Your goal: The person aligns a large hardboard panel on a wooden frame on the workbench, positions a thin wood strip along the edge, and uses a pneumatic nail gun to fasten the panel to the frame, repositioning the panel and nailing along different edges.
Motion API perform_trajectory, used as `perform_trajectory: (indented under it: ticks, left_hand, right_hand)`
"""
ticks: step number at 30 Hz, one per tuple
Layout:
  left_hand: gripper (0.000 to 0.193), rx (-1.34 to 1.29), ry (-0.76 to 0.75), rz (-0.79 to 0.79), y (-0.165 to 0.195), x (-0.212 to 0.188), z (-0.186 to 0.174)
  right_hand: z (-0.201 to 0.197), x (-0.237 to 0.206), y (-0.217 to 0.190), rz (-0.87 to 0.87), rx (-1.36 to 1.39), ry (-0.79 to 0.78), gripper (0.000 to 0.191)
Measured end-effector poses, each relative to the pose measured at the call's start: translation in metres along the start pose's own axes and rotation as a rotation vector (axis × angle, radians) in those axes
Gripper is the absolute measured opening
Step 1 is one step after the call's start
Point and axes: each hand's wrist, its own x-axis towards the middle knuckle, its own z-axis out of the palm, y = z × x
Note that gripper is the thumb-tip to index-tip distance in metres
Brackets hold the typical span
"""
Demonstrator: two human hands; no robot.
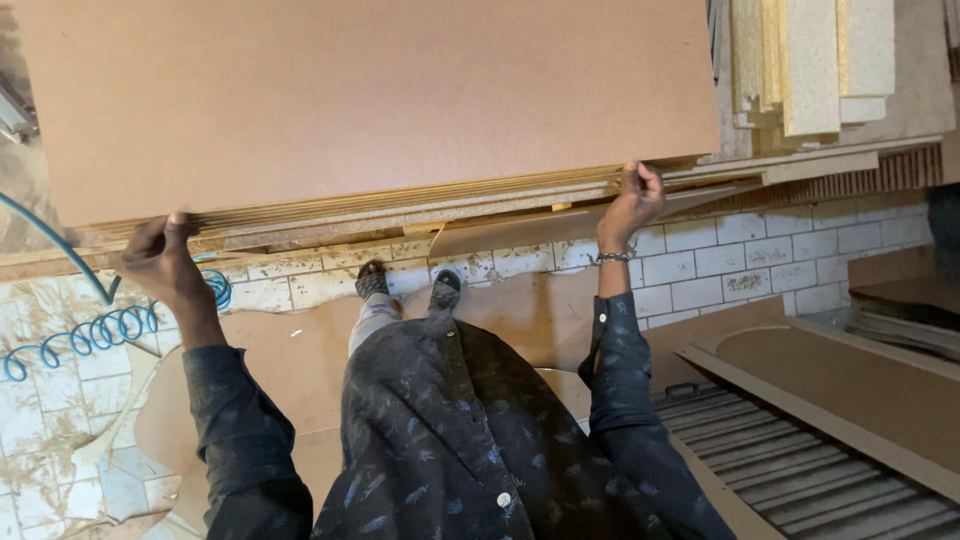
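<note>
Item: large brown fibreboard sheet (370,100), lying topmost on a stack of boards (420,205).

Left hand (160,255): grip is closing around the sheet's near left edge, fingers curling under.

Right hand (632,200): grip is pinching the same edge near the right corner, wrist bracelet (610,258) showing.

Handling: the wide hand spacing is helping; lifting both ends evenly would likely limit sagging.

Surroundings: white tiled floor (760,260) is carrying board offcuts (300,350), a coiled blue air hose (90,335) and slatted panels (790,470).
</note>
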Motion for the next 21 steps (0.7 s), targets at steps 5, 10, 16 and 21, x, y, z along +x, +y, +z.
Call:
perform_trajectory:
  ticks: [5,10,16,21]
  left_hand:
    - [0.01,-0.007,-0.008,-0.065,0.004,0.002,0.002]
    - [0.008,0.003,0.016,-0.065,0.009,0.001,0.009]
    - [0.009,0.062,0.036,-0.06,0.009,0.0,0.018]
    - [0.017,0.166,0.131,-0.184,0.001,0.004,0.027]
  right_hand:
    - [-0.003,0.002,-0.003,-0.009,-0.057,-0.017,0.006]
    - [-0.003,0.008,0.001,0.021,0.009,-0.056,0.012]
    - [-0.011,-0.021,0.003,0.163,0.245,-0.021,0.033]
    - [0.009,-0.121,-0.014,-0.003,0.106,0.016,0.029]
